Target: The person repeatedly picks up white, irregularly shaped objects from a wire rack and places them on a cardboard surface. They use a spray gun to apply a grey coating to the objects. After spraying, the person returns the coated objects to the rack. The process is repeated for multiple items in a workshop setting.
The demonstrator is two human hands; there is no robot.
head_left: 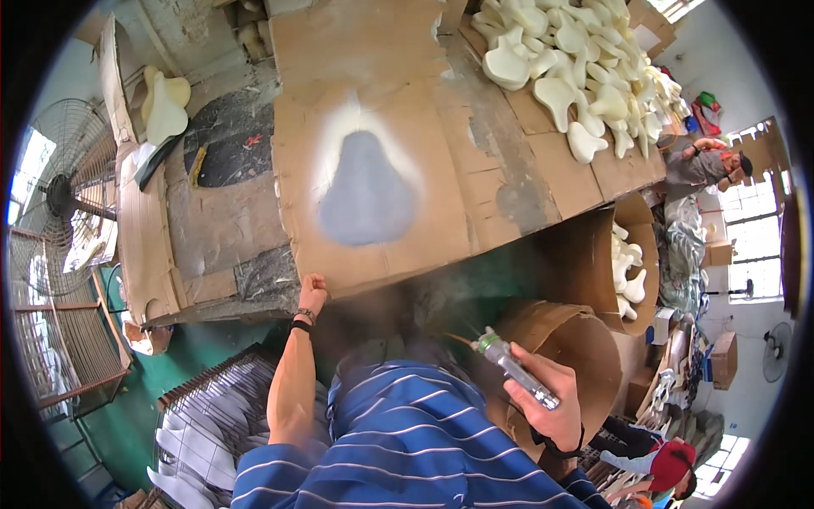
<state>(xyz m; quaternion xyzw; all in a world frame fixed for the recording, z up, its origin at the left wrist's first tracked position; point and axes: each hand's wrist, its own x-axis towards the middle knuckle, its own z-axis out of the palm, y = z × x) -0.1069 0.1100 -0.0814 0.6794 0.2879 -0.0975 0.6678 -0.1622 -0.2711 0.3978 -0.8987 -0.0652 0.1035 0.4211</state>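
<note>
Head view: right hand (566, 392) wraps around a metallic spray gun (519, 373) with a green ring, fingers closed on its body, held out over the floor side, right of the blue striped shirt (407, 433), nozzle end toward the upper left, clear of the worktable. Left hand (313, 293) sits at the near edge of a brown cardboard sheet (352, 51), fingers curled, not spread; cannot tell if they pinch the edge or just rest there. Dark band (302, 325) on that wrist. On the sheet, ahead of both hands, is a grey saddle-shaped patch (367, 199), narrow end away from the person, whitish haze around its upper part; cannot tell if it is a flat mark or a piece lying there. Cream saddle-shaped pieces are heaped (585, 76) at the table's far right; more show inside a cardboard carton (649, 263) below. Open cardboard drum (543, 331) just beyond the right hand. Lower left, a wire rack (182, 394) with pale grey pieces (199, 441); far left, a caged fan (64, 195). Two co-workers at right, one upper (699, 165), one lower (666, 462).
</note>
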